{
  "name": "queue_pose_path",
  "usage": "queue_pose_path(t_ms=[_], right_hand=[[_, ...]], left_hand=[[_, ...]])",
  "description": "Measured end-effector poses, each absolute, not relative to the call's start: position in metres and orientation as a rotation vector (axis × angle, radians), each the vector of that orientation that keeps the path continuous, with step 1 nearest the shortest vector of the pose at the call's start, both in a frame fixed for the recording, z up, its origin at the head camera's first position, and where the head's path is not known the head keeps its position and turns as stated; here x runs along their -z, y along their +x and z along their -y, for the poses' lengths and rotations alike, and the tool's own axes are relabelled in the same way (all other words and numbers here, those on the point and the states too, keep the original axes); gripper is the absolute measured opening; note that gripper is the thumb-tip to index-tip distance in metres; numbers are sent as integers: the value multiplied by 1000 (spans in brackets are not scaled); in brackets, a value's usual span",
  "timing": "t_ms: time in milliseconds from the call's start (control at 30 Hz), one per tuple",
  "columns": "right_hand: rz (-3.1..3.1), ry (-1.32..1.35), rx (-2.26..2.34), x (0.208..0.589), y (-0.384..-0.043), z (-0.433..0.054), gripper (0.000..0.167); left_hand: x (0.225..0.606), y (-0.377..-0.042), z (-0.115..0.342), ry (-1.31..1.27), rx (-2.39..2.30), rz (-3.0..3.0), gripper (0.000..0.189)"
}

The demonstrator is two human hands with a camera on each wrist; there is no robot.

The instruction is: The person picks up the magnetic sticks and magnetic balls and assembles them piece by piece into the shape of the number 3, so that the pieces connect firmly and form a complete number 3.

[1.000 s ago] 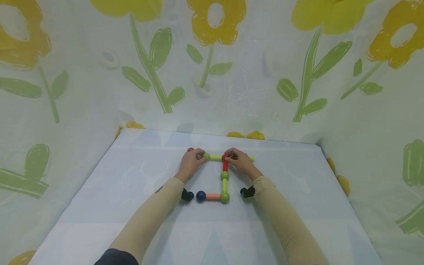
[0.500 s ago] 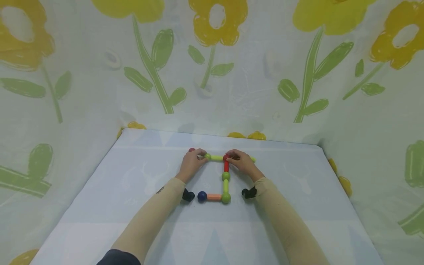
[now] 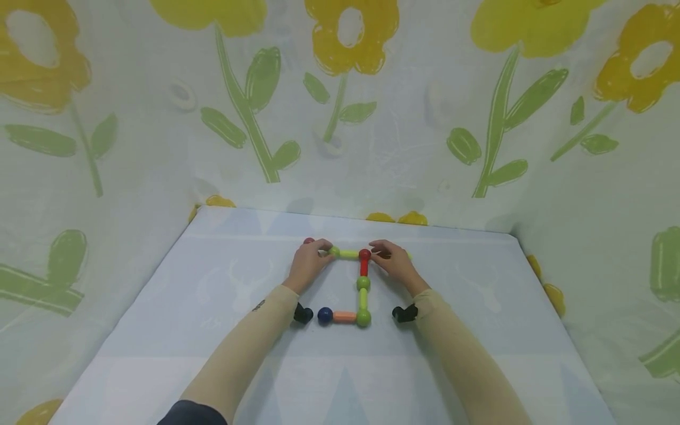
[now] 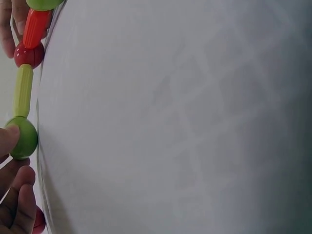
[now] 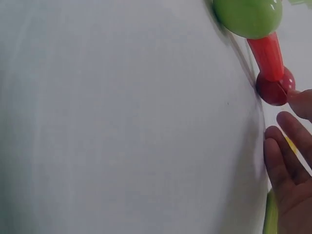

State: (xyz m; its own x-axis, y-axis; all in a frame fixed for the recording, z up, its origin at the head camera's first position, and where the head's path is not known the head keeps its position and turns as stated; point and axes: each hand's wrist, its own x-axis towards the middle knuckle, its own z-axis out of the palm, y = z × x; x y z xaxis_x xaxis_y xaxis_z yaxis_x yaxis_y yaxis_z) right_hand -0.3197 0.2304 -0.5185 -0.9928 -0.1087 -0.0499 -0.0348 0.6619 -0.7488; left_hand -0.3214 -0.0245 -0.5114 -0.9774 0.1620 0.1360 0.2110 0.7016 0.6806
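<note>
My left hand [image 3: 307,262] pinches a light green ball [image 4: 25,139] between thumb and fingers, clearest in the left wrist view. A yellow-green rod [image 3: 349,254] joins that ball to a red ball [image 3: 364,254]. Beside the red ball is my right hand [image 3: 395,264]. Its thumb tip is right at the ball in the right wrist view, and the other fingers extend loosely apart from it. From the red ball a red rod [image 3: 363,268] runs toward me to a green ball [image 3: 363,283], then a yellow-green rod [image 3: 363,299] and a green corner ball [image 3: 363,317].
A pink rod [image 3: 344,317] leads left from the corner ball to a navy ball [image 3: 325,316]. Behind my left hand lies another red ball [image 3: 309,241]. A yellow-green rod [image 5: 271,214] is partly hidden by my right hand. Flower-printed cloth stands beyond the table's far edge.
My right hand has loosened from the red ball and shifted slightly right, so more of the ball shows. My left hand keeps its pinch on the green ball.
</note>
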Motion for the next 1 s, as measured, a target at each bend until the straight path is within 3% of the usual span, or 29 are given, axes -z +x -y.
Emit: queue_pose_path(t_ms=[567, 1000], right_hand=[[-2992, 26, 1093, 514, -312, -290, 27], [-2919, 78, 1058, 516, -303, -286, 18]], left_hand=[[515, -323, 24, -302, 1152, 2851, 30], [514, -324, 24, -324, 1144, 2832, 29]])
